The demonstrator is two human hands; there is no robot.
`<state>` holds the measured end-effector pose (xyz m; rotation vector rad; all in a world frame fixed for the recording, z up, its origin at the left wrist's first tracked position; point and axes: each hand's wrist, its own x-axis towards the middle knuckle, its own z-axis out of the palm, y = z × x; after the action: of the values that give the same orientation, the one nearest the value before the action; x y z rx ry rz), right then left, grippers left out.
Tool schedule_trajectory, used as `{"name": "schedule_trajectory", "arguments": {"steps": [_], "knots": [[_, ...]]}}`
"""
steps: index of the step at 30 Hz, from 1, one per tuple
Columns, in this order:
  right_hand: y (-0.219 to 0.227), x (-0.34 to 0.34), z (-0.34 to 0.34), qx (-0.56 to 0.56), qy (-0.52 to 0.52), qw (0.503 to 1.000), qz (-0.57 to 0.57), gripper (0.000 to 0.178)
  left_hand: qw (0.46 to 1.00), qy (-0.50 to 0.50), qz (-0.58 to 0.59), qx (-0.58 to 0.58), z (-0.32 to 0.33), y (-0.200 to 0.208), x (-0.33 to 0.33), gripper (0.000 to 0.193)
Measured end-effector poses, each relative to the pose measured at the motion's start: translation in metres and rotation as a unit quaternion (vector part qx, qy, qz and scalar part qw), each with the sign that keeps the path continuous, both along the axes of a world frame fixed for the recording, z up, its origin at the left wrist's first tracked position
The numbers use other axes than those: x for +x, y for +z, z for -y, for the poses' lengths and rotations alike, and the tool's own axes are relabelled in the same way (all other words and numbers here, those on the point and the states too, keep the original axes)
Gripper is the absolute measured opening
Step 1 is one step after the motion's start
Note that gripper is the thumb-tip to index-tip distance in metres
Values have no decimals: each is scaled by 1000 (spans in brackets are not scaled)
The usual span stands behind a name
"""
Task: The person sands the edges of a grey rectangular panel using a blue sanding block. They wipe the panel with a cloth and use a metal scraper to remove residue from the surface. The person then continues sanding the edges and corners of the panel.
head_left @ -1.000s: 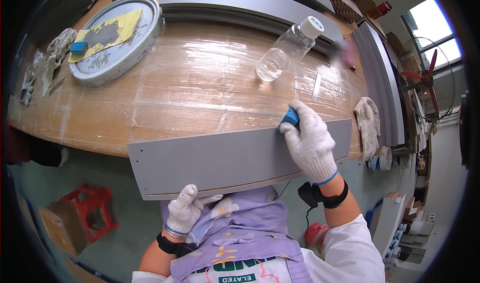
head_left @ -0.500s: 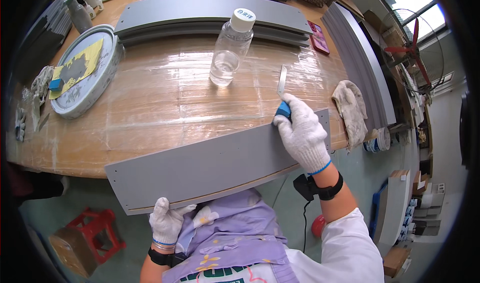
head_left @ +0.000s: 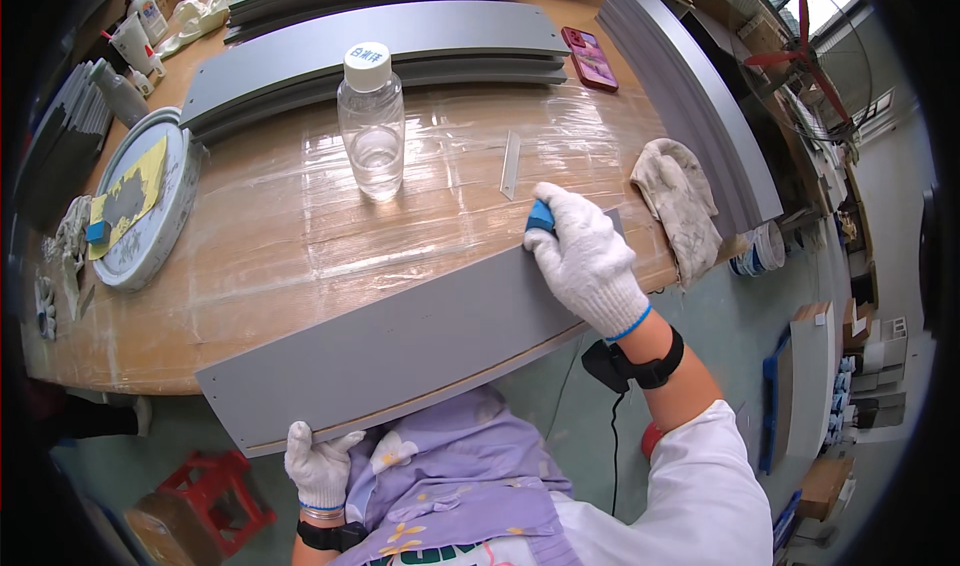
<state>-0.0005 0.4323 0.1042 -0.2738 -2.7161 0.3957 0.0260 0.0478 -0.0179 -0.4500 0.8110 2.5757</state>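
Observation:
A long grey board (head_left: 400, 341), with a thin brown groove along its near side, lies slantwise over the table's front edge. My right hand (head_left: 590, 266), in a white knitted glove, pinches a small blue block (head_left: 540, 216) at the board's far edge, toward its right end. White-gloved too, my left hand (head_left: 322, 464) holds the near edge by the left corner, one finger up against the board and the thumb stretched sideways; its other fingers are partly hidden. A narrow metal blade (head_left: 511, 166) rests on the table beyond my right hand.
Beyond stand a capped clear bottle (head_left: 372, 136) holding liquid, stacked grey boards (head_left: 380, 46) and a phone (head_left: 590, 59). At left, a round lid (head_left: 165, 236) bears yellow sheet and another blue block. A stained cloth (head_left: 675, 201) and more boards (head_left: 700, 106) lie right.
The view has shifted, moving the tabletop things leftward in the picture. My right hand still pinches the blue block at the board's far edge; my left stays at the near corner.

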Motion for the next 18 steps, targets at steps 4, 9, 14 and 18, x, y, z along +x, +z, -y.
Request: {"name": "schedule_trajectory", "arguments": {"steps": [4,9,14,18], "knots": [[9,-6,9,-62,42,994,84,47,1000,9,-1,-19,-1,3,1,33],[-2,15,-103,97,-139,986,4,36,999,22,-1,-32,-3,3,2,35],[7,22,-104,15,-167,986,23,42,999,20,-6,-35,-2,3,2,33],[1,16,-65,-72,-123,989,30,41,1000,1,-12,-10,-3,4,-1,31]]}}
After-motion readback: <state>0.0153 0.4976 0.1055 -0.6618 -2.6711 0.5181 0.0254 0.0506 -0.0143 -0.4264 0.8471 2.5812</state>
